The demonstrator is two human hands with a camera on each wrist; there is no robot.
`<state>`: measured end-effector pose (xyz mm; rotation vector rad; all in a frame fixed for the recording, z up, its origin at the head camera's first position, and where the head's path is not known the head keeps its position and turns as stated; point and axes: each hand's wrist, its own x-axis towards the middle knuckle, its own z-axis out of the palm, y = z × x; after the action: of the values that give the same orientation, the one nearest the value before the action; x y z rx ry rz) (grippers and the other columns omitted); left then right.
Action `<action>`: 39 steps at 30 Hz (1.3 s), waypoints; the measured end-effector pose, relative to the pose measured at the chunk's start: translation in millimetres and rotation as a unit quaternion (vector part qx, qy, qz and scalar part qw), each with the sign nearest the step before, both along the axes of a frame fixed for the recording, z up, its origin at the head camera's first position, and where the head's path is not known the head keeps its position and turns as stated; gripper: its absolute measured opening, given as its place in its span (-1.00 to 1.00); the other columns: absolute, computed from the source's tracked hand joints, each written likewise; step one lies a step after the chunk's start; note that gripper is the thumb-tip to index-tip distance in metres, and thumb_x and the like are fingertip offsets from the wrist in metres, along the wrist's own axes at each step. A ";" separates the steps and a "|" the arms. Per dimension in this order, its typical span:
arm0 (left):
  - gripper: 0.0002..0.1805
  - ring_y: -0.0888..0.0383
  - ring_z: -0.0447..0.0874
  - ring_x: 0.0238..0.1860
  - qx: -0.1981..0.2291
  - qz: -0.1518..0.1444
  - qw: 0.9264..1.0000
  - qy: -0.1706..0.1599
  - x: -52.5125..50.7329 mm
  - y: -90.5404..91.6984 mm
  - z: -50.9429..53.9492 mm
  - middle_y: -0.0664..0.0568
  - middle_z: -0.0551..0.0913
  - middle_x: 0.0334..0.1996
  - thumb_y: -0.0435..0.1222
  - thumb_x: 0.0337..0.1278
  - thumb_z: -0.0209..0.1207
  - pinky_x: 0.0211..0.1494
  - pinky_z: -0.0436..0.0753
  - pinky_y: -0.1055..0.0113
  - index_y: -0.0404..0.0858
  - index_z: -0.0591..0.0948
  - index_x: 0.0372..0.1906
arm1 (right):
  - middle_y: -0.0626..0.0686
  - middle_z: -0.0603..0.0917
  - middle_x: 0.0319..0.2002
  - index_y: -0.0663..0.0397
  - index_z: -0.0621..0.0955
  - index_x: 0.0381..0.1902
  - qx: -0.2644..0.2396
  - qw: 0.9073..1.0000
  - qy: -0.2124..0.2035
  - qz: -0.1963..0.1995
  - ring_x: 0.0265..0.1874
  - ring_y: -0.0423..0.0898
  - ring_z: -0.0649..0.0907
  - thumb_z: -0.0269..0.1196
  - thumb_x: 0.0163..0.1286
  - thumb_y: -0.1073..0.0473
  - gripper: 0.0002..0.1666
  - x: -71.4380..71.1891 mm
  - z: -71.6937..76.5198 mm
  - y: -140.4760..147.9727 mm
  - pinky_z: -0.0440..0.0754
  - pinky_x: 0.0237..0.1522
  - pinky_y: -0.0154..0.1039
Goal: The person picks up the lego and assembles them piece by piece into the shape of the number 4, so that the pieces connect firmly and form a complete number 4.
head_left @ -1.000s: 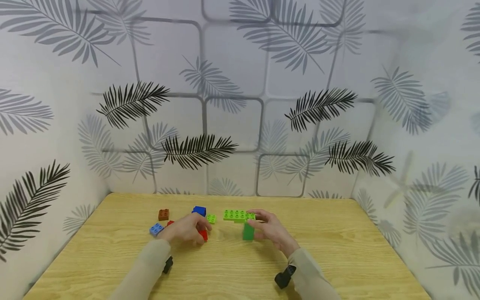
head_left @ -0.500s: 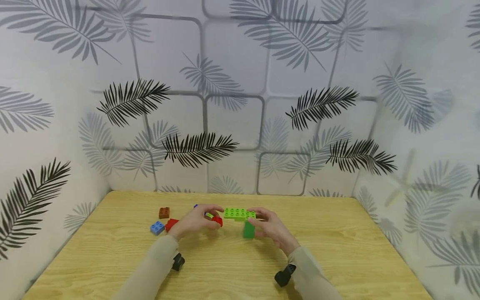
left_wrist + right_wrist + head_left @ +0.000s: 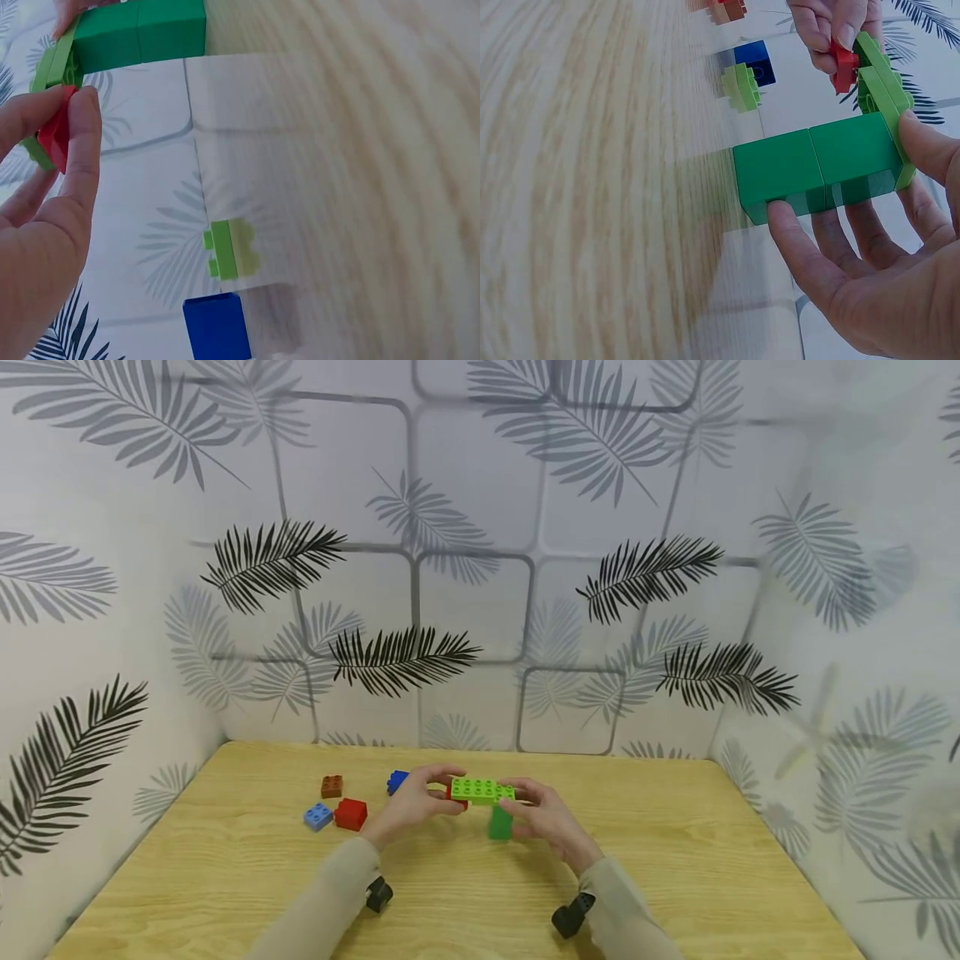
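Note:
My left hand (image 3: 420,800) pinches a red brick (image 3: 56,135) between thumb and fingers, against the underside of the light green bricks' (image 3: 474,789) left end. Those light green bricks lie across the top of two stacked dark green bricks (image 3: 817,165), which stand upright on the table. My right hand (image 3: 551,818) holds this stack from the right, its thumb on the light green part and its fingers along the dark green side. In the right wrist view the red brick (image 3: 844,69) is right beside the light green underside; whether it is attached I cannot tell.
On the wooden table (image 3: 637,843), a brown brick (image 3: 332,787), a light blue brick (image 3: 318,816) and a red brick (image 3: 351,814) lie to the left. A blue brick (image 3: 397,782) and a small light green brick (image 3: 225,250) stand behind my left hand. A patterned backdrop rises behind.
My left hand has picked up a red brick from the table and carried it right, up to the light green bricks. My right hand has stayed on the stack.

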<state>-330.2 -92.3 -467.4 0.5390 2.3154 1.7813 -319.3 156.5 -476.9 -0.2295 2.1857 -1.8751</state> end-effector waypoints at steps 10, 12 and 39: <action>-0.42 0.02 0.72 -0.06 0.016 -0.006 1.000 0.005 0.3 8.4 -1.8 -0.17 0.56 0.09 -0.43 0.07 0.37 -0.03 0.71 0.17 -0.20 0.52 0.25 | 0.22 0.44 0.28 -0.06 0.50 0.31 0.002 1.000 -0.005 0.000 0.16 0.02 0.55 0.29 0.37 -0.04 -0.42 0.2 1.0 1.0 0.62 0.09 0.09; -0.43 0.03 0.72 -0.06 0.018 -0.006 1.000 -0.001 0.2 8.3 -2.1 -0.15 0.56 0.12 -0.42 0.07 0.37 -0.02 0.71 0.15 -0.19 0.53 0.24 | 0.22 0.44 0.28 -0.07 0.50 0.31 0.002 1.000 -0.006 -0.001 0.14 0.01 0.56 0.29 0.37 -0.04 -0.42 0.2 1.0 1.1 0.63 0.07 0.08; -0.51 0.07 0.76 -0.12 0.080 -0.003 0.995 -0.066 -8.6 5.7 -1.7 -0.17 0.68 0.01 -0.22 0.25 0.27 0.02 0.69 0.14 -0.44 0.56 0.18 | 0.23 0.45 0.26 -0.03 0.50 0.30 -0.001 1.000 -0.002 0.008 0.08 -0.01 0.58 0.29 0.37 -0.02 -0.42 1.3 1.3 1.3 0.64 0.07 0.06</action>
<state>-338.8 -86.5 -469.1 0.4353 2.0953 1.9483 -318.0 157.9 -475.5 -0.2436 2.1730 -1.8677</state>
